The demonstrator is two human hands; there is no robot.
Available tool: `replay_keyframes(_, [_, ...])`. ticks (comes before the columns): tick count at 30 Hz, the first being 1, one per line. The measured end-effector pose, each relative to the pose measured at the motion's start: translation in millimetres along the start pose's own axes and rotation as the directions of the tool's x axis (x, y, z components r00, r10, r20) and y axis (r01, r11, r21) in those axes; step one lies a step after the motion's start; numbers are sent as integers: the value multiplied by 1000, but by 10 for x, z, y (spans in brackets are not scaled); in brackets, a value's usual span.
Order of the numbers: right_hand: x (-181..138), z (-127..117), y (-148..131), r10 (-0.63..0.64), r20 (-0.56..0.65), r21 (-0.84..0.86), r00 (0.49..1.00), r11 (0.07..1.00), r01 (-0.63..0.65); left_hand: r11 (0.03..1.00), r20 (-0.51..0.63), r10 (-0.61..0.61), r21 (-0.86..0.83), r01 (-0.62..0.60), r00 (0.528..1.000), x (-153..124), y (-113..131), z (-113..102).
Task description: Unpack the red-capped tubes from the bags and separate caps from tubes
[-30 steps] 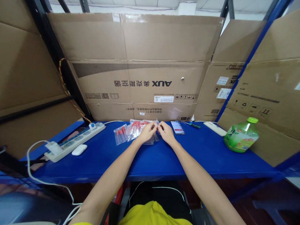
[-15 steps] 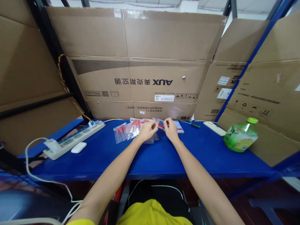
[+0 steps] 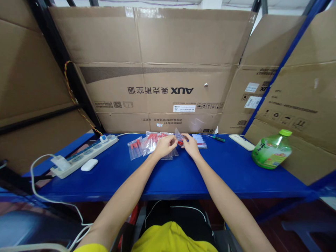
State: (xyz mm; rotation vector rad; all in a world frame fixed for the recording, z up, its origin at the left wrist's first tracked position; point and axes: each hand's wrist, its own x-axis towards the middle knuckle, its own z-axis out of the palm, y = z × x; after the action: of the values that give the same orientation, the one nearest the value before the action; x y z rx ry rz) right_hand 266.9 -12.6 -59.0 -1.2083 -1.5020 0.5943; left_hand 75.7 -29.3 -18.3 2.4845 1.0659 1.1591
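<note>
Between my two hands is a small clear plastic bag (image 3: 179,136) with red pieces inside. My left hand (image 3: 166,146) pinches its left side, fingers closed. On its right side, the fingers of my right hand (image 3: 190,144) are closed on the same bag. Several more clear bags of red pieces (image 3: 151,141) lie overlapping on the blue table, just left of and partly under my left hand. One such bag (image 3: 135,147) sits at the left end of the pile. What the red pieces are is too small to tell.
A phone (image 3: 199,140) and a green-handled screwdriver (image 3: 216,138) lie right of my hands. Further right are a white flat device (image 3: 241,142) and a green bottle (image 3: 272,150). At left are a power strip (image 3: 86,156) and a white case (image 3: 89,165). Cardboard (image 3: 162,45) walls the back.
The bag between my hands has tilted more upright, its clear corner now pointing up. My right hand has shifted slightly left, nearer my left. The view has moved a little.
</note>
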Motion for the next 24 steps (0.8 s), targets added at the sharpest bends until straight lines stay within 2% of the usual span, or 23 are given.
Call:
replay_keyframes(4, [-6,33,28,128,13,135,992,982,-129,997,111,-3,73,-5,994,0,-34,-3])
replay_keyframes(10, [24,4,82,175,-15,42,985,984,-174,953,268,59,271,-134,962,-20,-183,27])
replay_keyframes(16, [20,-4,85,131,-2,-59,991,990,-131,954,384,57,251,-163,922,-7,-240,-20])
replay_keyframes(24, [-11,-7,47,-31,12,-187,999,982,32,966,362,27,230,-117,932,-1,-422,-123])
